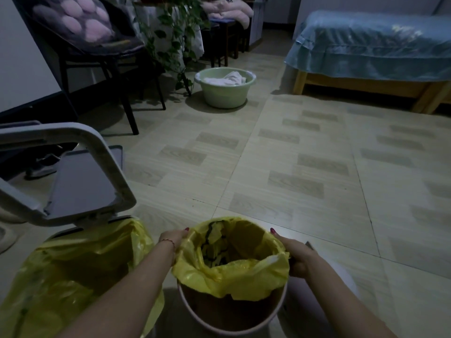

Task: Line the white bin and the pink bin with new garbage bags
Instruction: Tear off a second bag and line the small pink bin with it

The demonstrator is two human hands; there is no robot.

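Observation:
A small round pink bin (229, 318) stands on the floor right in front of me, tilted toward the camera. A yellow garbage bag (234, 276) sits in its mouth, its edge draped over the near rim. My left hand (173, 237) grips the bag's left edge at the rim. On the opposite side, my right hand (295, 254) grips the bag's right edge. To the left stands the white bin (73, 232) with its lid (80, 176) raised, and a second yellow bag (73, 272) hangs over its opening.
A pale green basin (225, 90) holding white cloth sits on the tiled floor ahead. A dark chair (97, 57) with a pink cushion and a trailing plant (170, 40) stand at the back left. A bed with a blue cover (375, 45) fills the back right.

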